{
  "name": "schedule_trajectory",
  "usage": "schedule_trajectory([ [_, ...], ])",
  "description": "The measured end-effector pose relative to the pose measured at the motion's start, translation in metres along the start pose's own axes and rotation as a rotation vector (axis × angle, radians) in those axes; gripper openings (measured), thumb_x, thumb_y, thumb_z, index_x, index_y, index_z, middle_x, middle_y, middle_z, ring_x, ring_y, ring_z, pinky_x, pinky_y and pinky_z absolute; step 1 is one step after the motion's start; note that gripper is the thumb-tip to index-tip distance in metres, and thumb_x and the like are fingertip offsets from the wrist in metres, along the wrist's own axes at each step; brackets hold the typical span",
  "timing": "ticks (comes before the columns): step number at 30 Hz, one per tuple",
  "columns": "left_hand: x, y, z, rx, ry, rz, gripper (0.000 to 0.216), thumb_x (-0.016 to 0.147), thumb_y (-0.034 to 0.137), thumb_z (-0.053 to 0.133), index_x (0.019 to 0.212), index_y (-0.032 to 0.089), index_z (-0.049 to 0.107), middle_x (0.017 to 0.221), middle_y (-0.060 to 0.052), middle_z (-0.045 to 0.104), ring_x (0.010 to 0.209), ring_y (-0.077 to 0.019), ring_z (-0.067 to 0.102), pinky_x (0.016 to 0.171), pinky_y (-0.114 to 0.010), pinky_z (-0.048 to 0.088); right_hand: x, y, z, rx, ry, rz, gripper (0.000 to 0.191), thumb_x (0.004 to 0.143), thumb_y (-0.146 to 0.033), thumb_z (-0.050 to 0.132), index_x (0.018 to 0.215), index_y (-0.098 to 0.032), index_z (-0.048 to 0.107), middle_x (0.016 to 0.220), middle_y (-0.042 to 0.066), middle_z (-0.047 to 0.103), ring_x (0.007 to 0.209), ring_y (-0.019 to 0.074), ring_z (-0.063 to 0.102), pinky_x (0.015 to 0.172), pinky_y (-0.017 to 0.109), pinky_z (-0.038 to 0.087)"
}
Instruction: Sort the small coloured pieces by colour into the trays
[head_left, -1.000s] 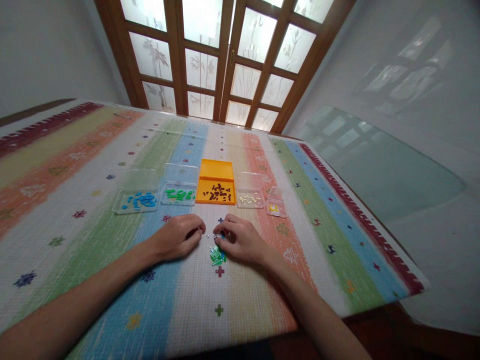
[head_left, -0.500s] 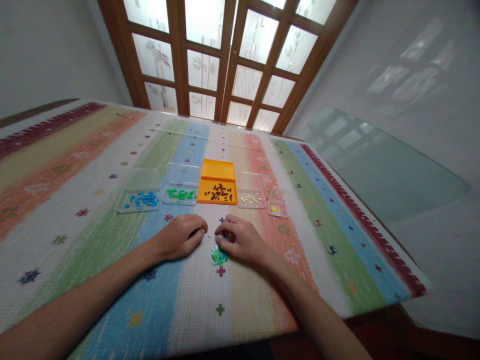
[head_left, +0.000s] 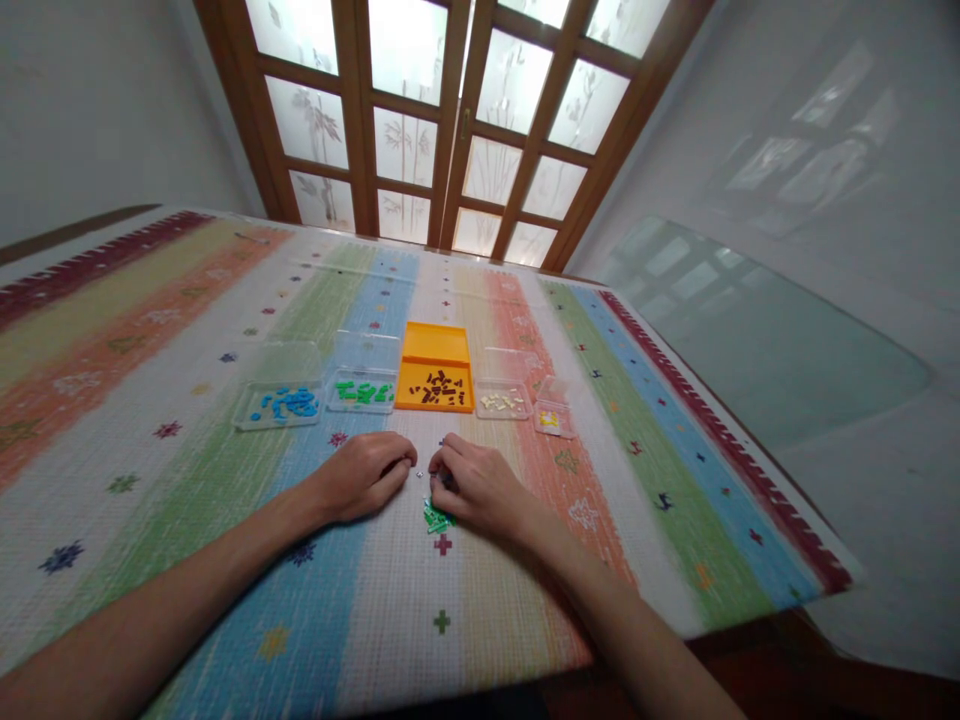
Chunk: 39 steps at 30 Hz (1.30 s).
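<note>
My left hand [head_left: 367, 475] rests on the cloth, its fingers curled in and the thumb against the index finger. Whatever it may hold is hidden. Across a narrow gap, my right hand [head_left: 480, 487] is closed in a pinch, with the tips over the cloth; what lies between them is too small to make out. A tiny silvery piece [head_left: 419, 474] lies between the two hands. Just below the right fingertips sits a small pile of shiny green pieces [head_left: 436, 518], partly covered by that hand.
Beyond my hands stand open boxes in a row: a clear box of blue pieces [head_left: 279, 405], one of green pieces [head_left: 362, 391], an orange box [head_left: 435, 405] of dark pieces, a clear box of cream pieces [head_left: 502, 402] and a smaller box with yellow pieces [head_left: 553, 420]. A striped tablecloth [head_left: 390, 620] lies underneath.
My right fingertips have shifted slightly and drawn closer together near the green pile. My left hand has stayed almost in place. The whole view has tilted a little.
</note>
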<state>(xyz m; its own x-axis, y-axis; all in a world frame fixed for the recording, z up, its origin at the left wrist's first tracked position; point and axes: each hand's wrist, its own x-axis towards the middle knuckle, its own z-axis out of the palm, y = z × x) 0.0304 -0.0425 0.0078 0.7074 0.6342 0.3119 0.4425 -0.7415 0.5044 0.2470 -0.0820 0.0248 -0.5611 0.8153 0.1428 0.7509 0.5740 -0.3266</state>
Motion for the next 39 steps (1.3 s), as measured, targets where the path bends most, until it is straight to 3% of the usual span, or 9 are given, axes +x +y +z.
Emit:
schedule_trajectory([
  [9,0.0,0.0,0.0,-0.005,-0.013,-0.013,0.024,0.093,0.019,0.04,0.088,0.016,0.064,0.083,-0.007,0.069,0.076,-0.0199,0.064,0.074,-0.032,0.049,0.012,0.025,-0.011,0.12,0.109,0.008,0.008,0.085,-0.016,0.06,0.093,-0.017,0.061,0.088,0.004,0.061,0.076,0.0153,0.054,0.07,0.027,0.041],
  [17,0.0,-0.002,0.002,0.002,-0.012,-0.013,0.022,0.091,0.018,0.041,0.087,0.016,0.062,0.082,-0.007,0.068,0.075,-0.0198,0.063,0.074,-0.032,0.048,0.081,0.048,-0.028,0.04,0.066,0.042,0.01,0.086,-0.014,0.06,0.095,-0.015,0.063,0.094,0.005,0.064,0.081,0.0153,0.057,0.075,0.027,0.042],
  [26,0.0,-0.002,0.003,0.013,-0.017,-0.005,0.019,0.091,0.016,0.042,0.086,0.017,0.061,0.082,-0.006,0.068,0.075,-0.0186,0.062,0.074,-0.031,0.048,0.133,0.05,-0.014,-0.058,0.02,0.113,0.012,0.087,-0.018,0.064,0.097,-0.015,0.069,0.097,0.008,0.07,0.086,0.0192,0.062,0.076,0.029,0.043],
  [32,0.0,-0.001,0.003,0.014,-0.013,0.004,0.021,0.092,0.017,0.041,0.085,0.017,0.061,0.079,-0.005,0.066,0.072,-0.0184,0.06,0.072,-0.03,0.047,0.128,0.057,-0.018,-0.061,0.043,0.103,0.016,0.09,-0.019,0.063,0.104,-0.016,0.071,0.102,0.01,0.071,0.093,0.0206,0.064,0.082,0.031,0.045],
  [39,0.001,0.0,0.001,0.007,-0.013,0.007,0.021,0.093,0.017,0.041,0.086,0.017,0.061,0.079,-0.005,0.066,0.073,-0.0184,0.061,0.072,-0.031,0.047,0.082,0.061,-0.045,0.03,0.077,0.052,0.018,0.089,-0.015,0.062,0.103,-0.015,0.073,0.09,0.006,0.071,0.075,0.0151,0.06,0.071,0.027,0.044],
])
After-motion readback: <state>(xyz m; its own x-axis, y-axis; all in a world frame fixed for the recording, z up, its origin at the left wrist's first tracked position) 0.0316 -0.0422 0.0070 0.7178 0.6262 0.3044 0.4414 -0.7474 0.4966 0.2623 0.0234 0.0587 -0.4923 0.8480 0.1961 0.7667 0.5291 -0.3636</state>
